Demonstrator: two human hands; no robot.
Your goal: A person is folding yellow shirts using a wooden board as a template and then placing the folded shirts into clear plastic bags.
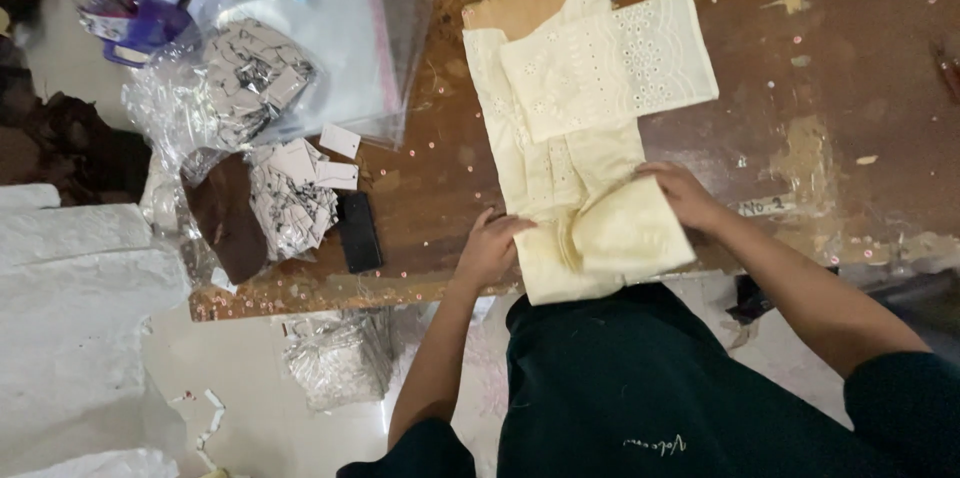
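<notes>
Now both hands press soft cream embroidered garment [570,178], folded.

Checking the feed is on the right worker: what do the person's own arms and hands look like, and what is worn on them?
Both the left hand and right hand are bare: no gloves, rings or watch show. The forearms are uncovered too. Short dark green sleeves end near the elbows, matching the dark green top, which has small pale lettering at the chest.
</notes>
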